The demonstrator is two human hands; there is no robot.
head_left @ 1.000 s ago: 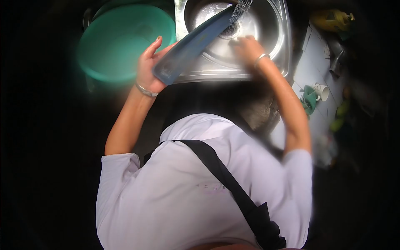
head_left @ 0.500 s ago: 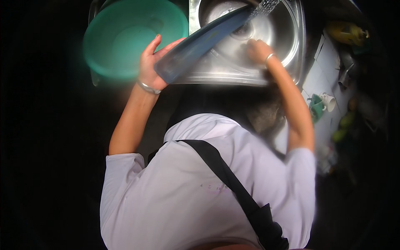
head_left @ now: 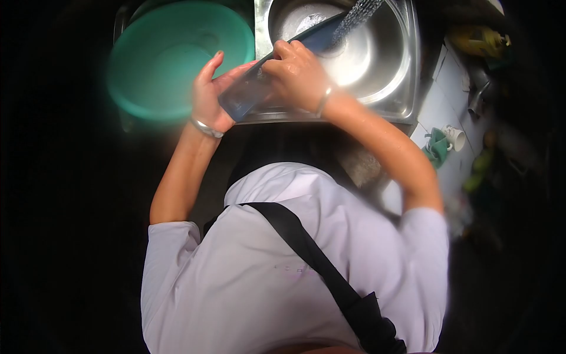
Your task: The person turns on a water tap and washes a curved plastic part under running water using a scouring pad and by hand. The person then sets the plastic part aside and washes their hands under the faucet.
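Note:
A long blue-grey tray-like object (head_left: 240, 99) slants from my left hand up over the metal sink (head_left: 383, 82). Its near end is held by my left hand (head_left: 213, 97), with the thumb standing up and the other fingers behind it. My right hand (head_left: 298, 74) lies on the middle of the object, fingers curled; whether anything is inside them is hidden. Running water (head_left: 358, 19) falls on the object's far end.
Left of the sink bowl sits a large green basin (head_left: 171, 65). On the tiled surface (head_left: 433, 106) at right are a white cup (head_left: 454, 138), a green cloth-like item (head_left: 436, 147) and a yellow item (head_left: 477, 41).
My right hand has moved left and up from over the sink bowl onto the blue-grey object. My left hand still holds the near end. The view has shifted slightly.

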